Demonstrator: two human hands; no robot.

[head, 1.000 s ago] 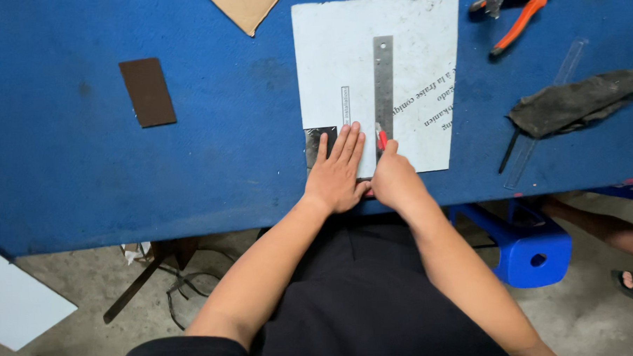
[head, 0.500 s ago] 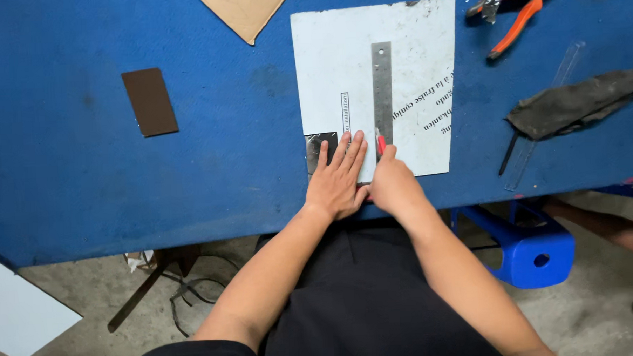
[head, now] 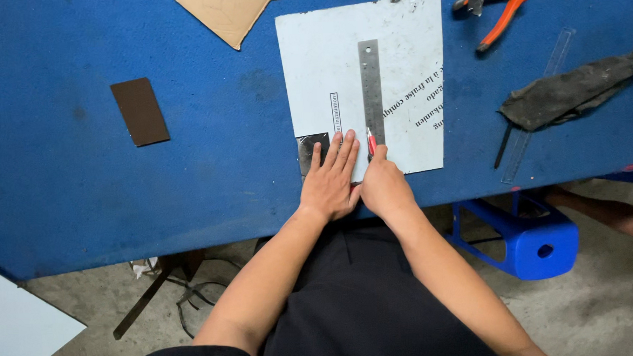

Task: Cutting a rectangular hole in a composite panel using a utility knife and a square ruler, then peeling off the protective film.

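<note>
While left hand (head: 333,181) flattens the white sheet (head: 327,72), right hand (head: 383,186) grips a red cutter (head: 370,141).

A white sheet (head: 326,65) with printed lettering is lying flat near the counter's front edge, its lower left corner showing a dark reflective patch. A steel ruler (head: 372,92) is being laid lengthwise on it, and a small red-handled knife (head: 371,142) is being held against the ruler's near end.

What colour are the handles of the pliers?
Orange, seen in the head view: the pliers lie at the table's far edge.
</note>
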